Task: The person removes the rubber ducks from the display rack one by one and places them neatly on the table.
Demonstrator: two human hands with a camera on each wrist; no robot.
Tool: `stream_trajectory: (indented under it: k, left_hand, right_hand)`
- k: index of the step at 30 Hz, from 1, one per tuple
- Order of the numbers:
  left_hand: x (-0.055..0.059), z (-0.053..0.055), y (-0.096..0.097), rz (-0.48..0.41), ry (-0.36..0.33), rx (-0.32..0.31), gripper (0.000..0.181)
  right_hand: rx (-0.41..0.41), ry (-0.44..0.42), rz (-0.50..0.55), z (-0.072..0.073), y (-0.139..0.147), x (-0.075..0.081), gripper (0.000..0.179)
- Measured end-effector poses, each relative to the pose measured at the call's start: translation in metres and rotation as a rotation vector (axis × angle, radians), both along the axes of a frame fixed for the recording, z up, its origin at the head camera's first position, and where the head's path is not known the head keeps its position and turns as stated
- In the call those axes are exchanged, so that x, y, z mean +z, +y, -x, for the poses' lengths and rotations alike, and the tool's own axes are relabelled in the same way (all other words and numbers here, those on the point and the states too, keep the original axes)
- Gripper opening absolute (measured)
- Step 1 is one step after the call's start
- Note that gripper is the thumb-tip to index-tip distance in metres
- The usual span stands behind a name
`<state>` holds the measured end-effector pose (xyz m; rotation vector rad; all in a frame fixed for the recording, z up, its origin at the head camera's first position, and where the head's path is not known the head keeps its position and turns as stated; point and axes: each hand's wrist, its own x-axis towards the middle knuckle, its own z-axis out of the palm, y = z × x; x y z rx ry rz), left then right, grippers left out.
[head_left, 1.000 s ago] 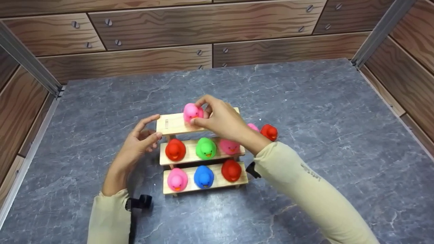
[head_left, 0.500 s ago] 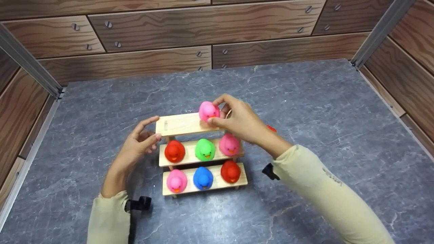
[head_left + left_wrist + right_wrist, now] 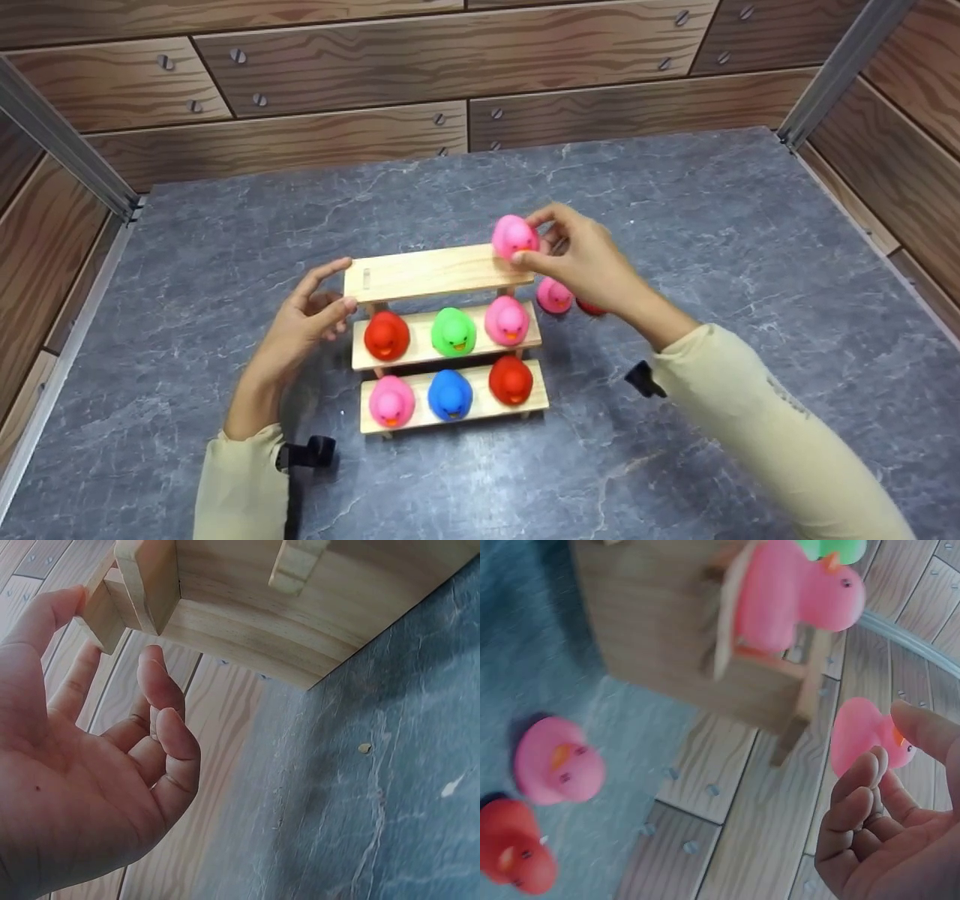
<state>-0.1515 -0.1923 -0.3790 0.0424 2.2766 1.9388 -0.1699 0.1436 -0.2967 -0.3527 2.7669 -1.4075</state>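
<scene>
A three-tier wooden stand (image 3: 420, 273) carries rubber ducks on its lower two tiers. My left hand (image 3: 292, 330) grips the left end of the top tier between thumb and forefinger; in the left wrist view the other fingers curl loosely below the board. At the top tier's right end, my right hand (image 3: 592, 259) pinches a pink rubber duck (image 3: 514, 237). The right wrist view shows that pink duck (image 3: 856, 736) between thumb and fingers, beside the board's end. Whether it touches the board is unclear. On the middle tier sit red (image 3: 387, 336), green (image 3: 453, 332) and pink (image 3: 508, 321) ducks.
The bottom tier holds pink (image 3: 391, 402), blue (image 3: 450, 394) and red (image 3: 511, 380) ducks. Right of the stand, another pink duck (image 3: 555, 295) and a red duck (image 3: 517, 847) lie on the grey marbled surface (image 3: 675, 225). Wood-patterned walls (image 3: 375, 67) surround it.
My right hand has carried the pink duck rightward along the top tier, from near its middle to its right end. The left hand keeps its hold on the stand.
</scene>
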Motion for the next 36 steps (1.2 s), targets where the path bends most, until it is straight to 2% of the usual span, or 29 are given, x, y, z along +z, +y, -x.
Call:
stream_trajectory:
  k: [12, 18, 30, 36]
  left_hand:
    - [0.001, 0.0, 0.0, -0.011, 0.002, -0.006, 0.054]
    - [0.0, 0.001, -0.001, 0.006, -0.002, -0.004, 0.054]
    - [-0.001, 0.001, 0.001, -0.006, 0.011, -0.005, 0.053]
    - [0.001, 0.0, 0.002, 0.016, 0.018, 0.005, 0.052]
  right_hand:
    - [-0.108, 0.007, -0.02, 0.002, 0.04, -0.016, 0.041]
    - [-0.142, 0.009, -0.028, 0.002, 0.058, -0.029, 0.041]
    - [-0.166, -0.006, -0.042, -0.002, 0.087, -0.052, 0.042]
    - [-0.171, -0.024, -0.061, -0.004, 0.095, -0.063, 0.042]
